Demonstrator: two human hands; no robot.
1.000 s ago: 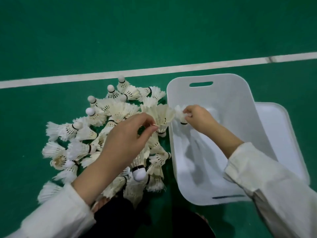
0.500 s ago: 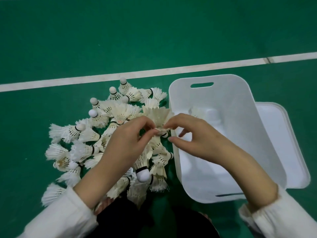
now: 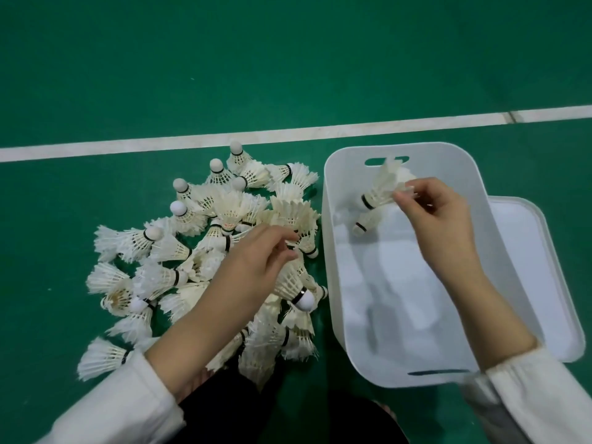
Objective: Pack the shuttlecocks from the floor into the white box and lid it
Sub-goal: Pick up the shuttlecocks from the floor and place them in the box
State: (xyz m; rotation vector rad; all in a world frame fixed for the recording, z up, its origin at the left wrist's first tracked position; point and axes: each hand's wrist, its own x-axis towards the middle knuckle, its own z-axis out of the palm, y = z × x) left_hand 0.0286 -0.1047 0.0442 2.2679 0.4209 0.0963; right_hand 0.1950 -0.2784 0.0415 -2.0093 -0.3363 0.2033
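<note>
Loading step — your right hand point(image 3: 439, 225) is pinching a shuttlecock point(image 3: 379, 192) in its fingers over the white box point(image 3: 330, 267); left hand point(image 3: 253, 267) is gripping another shuttlecock point(image 3: 290, 282). Likely next: releasing inside.

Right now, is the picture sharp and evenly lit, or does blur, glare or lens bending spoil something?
Head view: soft, even light, no harsh glare, only faint grey shadows inside the white box. Head view: the court line runs tilted but nearly straight, so little bending shows. Head view: feathers of the held shuttlecock in the right hand look soft and merge with the white wall.
</note>
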